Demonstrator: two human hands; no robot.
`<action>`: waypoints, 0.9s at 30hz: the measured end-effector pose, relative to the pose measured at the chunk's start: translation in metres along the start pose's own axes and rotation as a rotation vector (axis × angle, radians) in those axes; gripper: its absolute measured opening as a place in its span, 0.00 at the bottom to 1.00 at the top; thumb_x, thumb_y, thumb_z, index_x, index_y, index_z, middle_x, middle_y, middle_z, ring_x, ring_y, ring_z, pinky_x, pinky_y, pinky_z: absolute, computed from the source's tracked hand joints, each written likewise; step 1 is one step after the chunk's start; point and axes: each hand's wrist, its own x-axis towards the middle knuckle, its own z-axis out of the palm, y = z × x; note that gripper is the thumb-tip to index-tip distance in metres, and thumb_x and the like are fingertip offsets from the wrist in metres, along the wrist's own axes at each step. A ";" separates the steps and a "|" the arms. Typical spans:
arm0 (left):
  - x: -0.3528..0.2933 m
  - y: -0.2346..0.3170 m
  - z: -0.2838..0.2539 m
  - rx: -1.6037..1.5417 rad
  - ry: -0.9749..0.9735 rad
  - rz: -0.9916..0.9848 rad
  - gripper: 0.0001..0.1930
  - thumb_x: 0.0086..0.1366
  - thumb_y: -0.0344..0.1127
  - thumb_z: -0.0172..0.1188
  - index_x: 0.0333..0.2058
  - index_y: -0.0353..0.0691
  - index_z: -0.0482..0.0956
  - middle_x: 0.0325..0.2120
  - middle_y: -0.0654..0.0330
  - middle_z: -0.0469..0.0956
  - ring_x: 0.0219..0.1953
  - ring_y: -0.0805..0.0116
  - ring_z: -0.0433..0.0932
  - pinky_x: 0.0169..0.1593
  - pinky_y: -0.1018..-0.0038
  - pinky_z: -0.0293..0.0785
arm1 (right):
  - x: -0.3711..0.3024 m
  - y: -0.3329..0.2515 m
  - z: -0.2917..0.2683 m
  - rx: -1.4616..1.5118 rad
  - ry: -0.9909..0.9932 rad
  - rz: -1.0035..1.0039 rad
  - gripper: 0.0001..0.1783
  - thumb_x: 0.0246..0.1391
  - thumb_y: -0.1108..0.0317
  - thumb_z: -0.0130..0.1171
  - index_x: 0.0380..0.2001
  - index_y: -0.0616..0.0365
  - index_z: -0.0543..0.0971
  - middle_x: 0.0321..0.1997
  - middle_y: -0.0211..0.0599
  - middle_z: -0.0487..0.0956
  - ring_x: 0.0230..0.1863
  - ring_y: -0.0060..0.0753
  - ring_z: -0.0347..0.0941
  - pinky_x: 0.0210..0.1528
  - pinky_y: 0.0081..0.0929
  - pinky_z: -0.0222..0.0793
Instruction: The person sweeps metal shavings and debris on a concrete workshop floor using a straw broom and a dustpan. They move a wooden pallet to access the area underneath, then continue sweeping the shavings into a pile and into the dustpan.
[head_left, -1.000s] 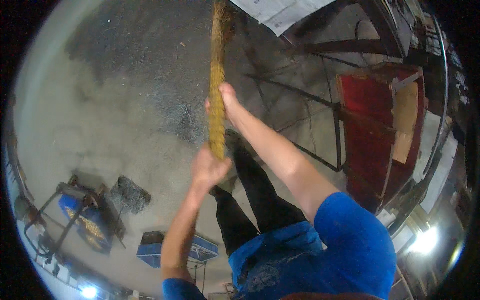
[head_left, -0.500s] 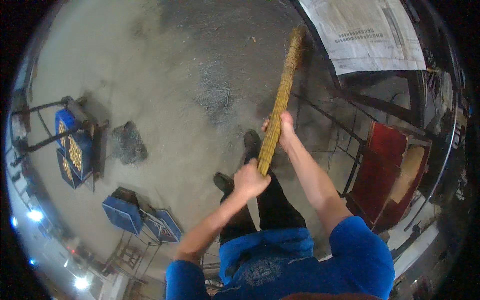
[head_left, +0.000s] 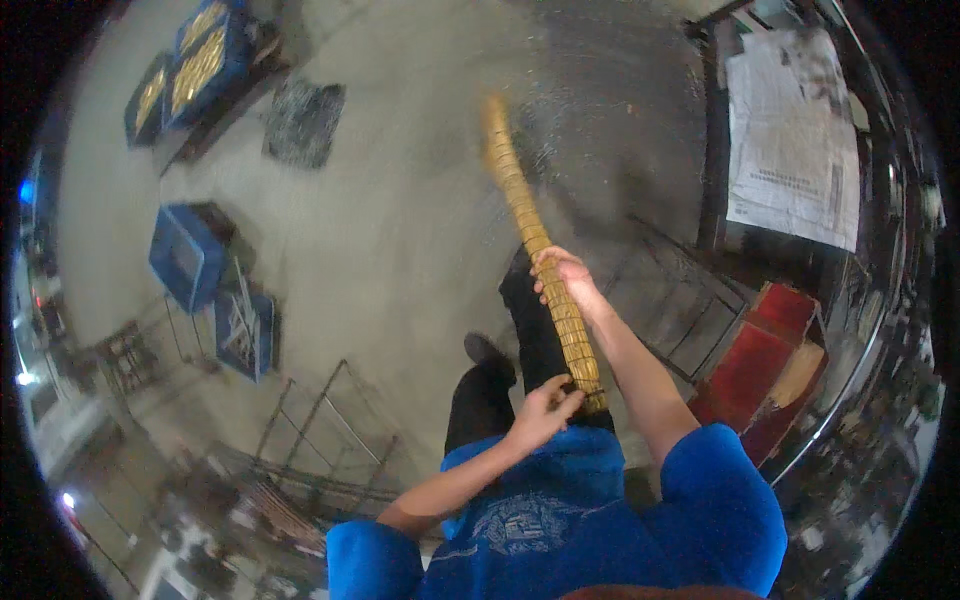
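Note:
A long, slim yellow bundle (head_left: 516, 200), like straw wound with many dark bands, slants away from my body over the floor. Its far tip is blurred. My right hand (head_left: 562, 275) is wrapped round it about halfway along. At the near end, by my waist, my left hand (head_left: 545, 412) is closed with thumb and fingers pinched against the bundle's side. Part of those fingertips is hard to make out.
Blue crates (head_left: 205, 75) with yellow pieces stand at the far left, and other blue bins (head_left: 185, 255) stand nearer. On the right are a sheet-covered table (head_left: 795, 150) and a red box (head_left: 755, 360). Thin metal frames stand at the lower left.
The bundle's far end has swung left and its near end right, toward my waist. My left hand has shifted right and closer to me. The whole view has turned.

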 end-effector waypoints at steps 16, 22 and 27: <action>-0.077 -0.135 -0.061 -0.570 0.486 -0.372 0.13 0.57 0.28 0.47 0.41 0.30 0.67 0.18 0.60 0.69 0.18 0.74 0.69 0.24 0.78 0.68 | 0.090 0.134 -0.072 -0.639 -0.294 0.736 0.07 0.46 0.66 0.50 0.29 0.55 0.72 0.21 0.37 0.73 0.19 0.32 0.70 0.23 0.30 0.67; -0.012 -0.076 -0.048 -0.523 0.345 -0.244 0.13 0.56 0.27 0.48 0.40 0.30 0.67 0.18 0.61 0.69 0.18 0.76 0.69 0.22 0.80 0.67 | 0.065 -0.141 -0.118 -0.618 0.081 0.271 0.05 0.45 0.70 0.44 0.21 0.56 0.69 0.17 0.42 0.70 0.14 0.37 0.68 0.15 0.33 0.65; 0.001 -0.046 -0.060 -0.483 0.420 -0.161 0.11 0.56 0.27 0.49 0.39 0.30 0.68 0.18 0.60 0.70 0.16 0.76 0.69 0.22 0.80 0.67 | 0.086 -0.214 -0.129 -0.829 0.201 0.064 0.05 0.44 0.68 0.44 0.21 0.56 0.69 0.16 0.39 0.69 0.13 0.33 0.66 0.14 0.30 0.64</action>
